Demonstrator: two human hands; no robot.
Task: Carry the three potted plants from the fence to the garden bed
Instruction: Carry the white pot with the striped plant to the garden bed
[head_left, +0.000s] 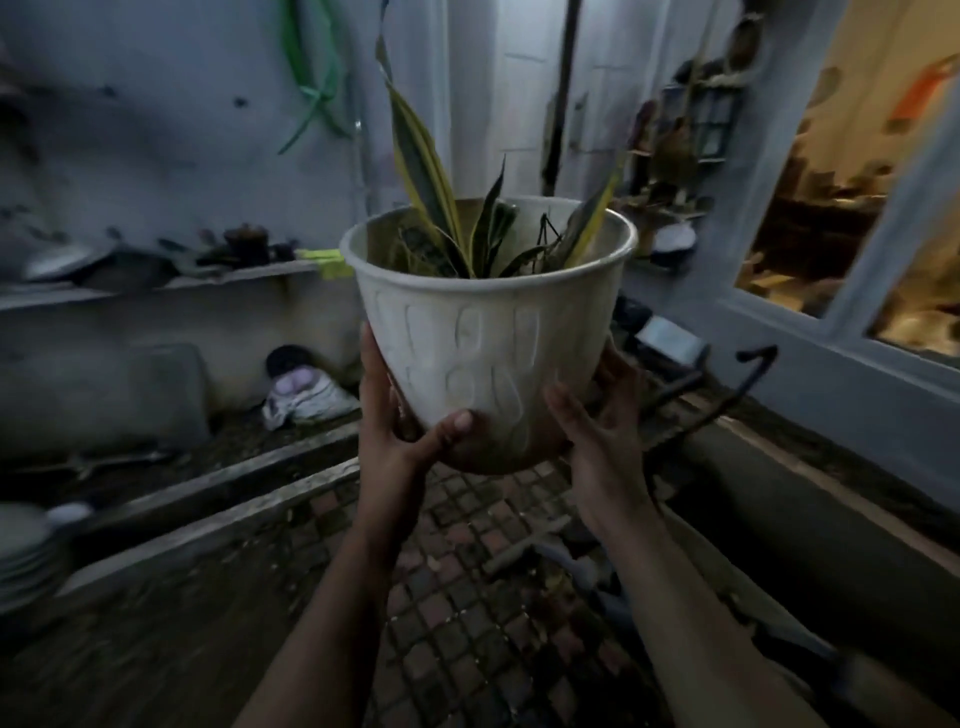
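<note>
**One pot, two hands**

Head view: one white potted plant (488, 332) is held up at frame centre, upright. Two hands cup its base. The left hand (400, 431) presses its thumb on the front wall; the right hand (597, 421) has fingers spread against the side. Lower left, perhaps one long garden bed (156, 467), blurred. Upper left, one green hose (311, 88).

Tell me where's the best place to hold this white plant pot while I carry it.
Hold the white pot low, from underneath on both sides, as the left hand and right hand do now. It tapers toward the base, so palms cupped there likely stop it slipping, and the tall leaves stay clear above the wide rim.
</note>
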